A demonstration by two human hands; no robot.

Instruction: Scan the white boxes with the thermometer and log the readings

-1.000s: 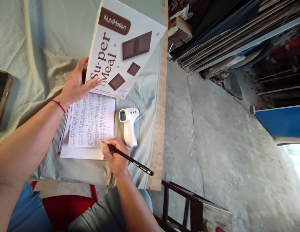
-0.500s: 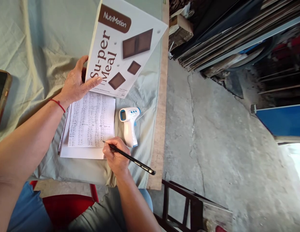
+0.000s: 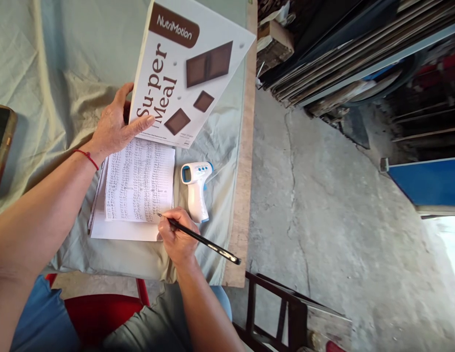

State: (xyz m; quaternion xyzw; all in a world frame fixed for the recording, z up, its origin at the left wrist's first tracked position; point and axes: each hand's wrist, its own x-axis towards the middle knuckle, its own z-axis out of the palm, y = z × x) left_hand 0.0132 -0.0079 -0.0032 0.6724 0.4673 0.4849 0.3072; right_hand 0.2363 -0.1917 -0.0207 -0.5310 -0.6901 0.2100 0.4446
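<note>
My left hand (image 3: 115,126) grips the lower corner of a white box (image 3: 187,68) printed "NutriMotion Su-per Meal" with brown squares, held tilted above the table. My right hand (image 3: 176,237) holds a black pencil (image 3: 205,243) with its tip on the lower right corner of a sheet of handwritten columns (image 3: 139,180). That sheet lies on a stack of white papers (image 3: 117,231). A white and blue infrared thermometer (image 3: 195,188) lies just right of the papers, close to my right hand.
A pale green cloth (image 3: 66,68) covers the table, whose wooden edge (image 3: 244,195) runs along the right. A phone (image 3: 2,144) lies at the far left. Stacked boards (image 3: 345,58) and a blue panel (image 3: 427,183) stand beyond a cracked concrete floor. A dark wooden frame (image 3: 286,313) sits below.
The box has tipped slightly in my left hand. My right hand and the pencil have shifted a little to the right at the sheet's lower corner.
</note>
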